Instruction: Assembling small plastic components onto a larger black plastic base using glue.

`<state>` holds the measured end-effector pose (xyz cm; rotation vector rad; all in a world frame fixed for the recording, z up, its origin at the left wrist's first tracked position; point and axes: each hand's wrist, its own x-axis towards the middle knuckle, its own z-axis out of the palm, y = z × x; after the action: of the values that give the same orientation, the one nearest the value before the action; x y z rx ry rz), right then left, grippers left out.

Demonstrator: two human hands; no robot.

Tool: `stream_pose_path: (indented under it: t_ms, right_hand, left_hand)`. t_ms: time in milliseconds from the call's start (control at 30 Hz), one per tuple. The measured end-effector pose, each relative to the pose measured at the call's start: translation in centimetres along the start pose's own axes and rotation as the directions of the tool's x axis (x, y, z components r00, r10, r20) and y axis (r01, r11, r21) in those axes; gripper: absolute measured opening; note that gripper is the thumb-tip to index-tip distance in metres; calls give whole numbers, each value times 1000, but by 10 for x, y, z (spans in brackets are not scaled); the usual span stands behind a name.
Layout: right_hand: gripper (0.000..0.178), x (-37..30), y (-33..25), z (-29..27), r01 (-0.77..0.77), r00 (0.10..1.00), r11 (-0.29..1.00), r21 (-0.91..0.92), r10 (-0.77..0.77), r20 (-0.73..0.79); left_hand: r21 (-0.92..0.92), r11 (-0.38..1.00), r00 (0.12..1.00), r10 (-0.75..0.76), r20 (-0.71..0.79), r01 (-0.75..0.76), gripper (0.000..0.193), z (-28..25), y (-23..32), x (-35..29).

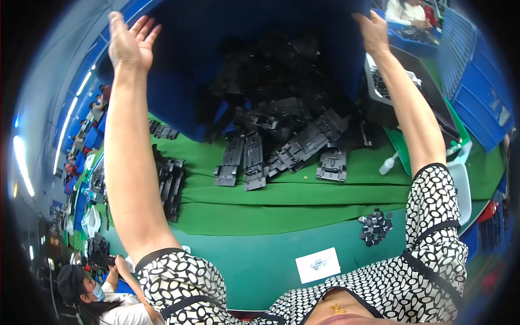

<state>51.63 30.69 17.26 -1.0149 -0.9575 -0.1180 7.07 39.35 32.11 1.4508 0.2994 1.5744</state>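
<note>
A large blue plastic bin (176, 100) is tipped toward me, its inside dark with shadow. Black moulded plastic parts (309, 142) spill from its mouth onto green cloth, with more heaped in the shadow behind. My left hand (131, 44) is raised at the bin's left side, thumb and slightly bent fingers against its edge. Gripping the opposite side is my right hand (375, 33), its fingertips partly lost in the dark. Both arms are stretched out, one on each side of the pile.
Stacked black parts (170, 187) lie by my left forearm. Small black pieces (375, 226) and a white card (318, 265) rest nearer me. At right are a white bottle (388, 164), a tray of small parts (379, 81) and a blue crate (479, 92). A co-worker (97, 295) sits lower left.
</note>
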Motion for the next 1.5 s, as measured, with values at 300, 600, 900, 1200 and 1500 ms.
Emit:
stream_pose_path:
  t_ms: [300,600,900,1200,1500]
  right_hand:
    - [10,-51,-22,-18,-60,998,990,125,56,34]
    - [26,-71,-4,-14,-68,997,979,-191,64,-31]
    - [82,-122,-75,-66,-63,904,852,-519,269,332]
    - [38,-164,-60,-218,480,767,323,-816,297,569]
    - [39,-119,-61,-242,458,641,496,-738,390,660]
  left_hand:
    - [-359,933,928,-107,-357,-31,37,-23,-39,25]
    - [-222,935,927,-319,-196,275,38,-66,-78,91]
    - [-224,910,900,-392,-194,348,36,-90,-75,88]
    - [-200,946,928,-299,-224,256,38,-78,-58,49]
    - [-193,961,953,-235,-194,197,38,-90,-40,2]
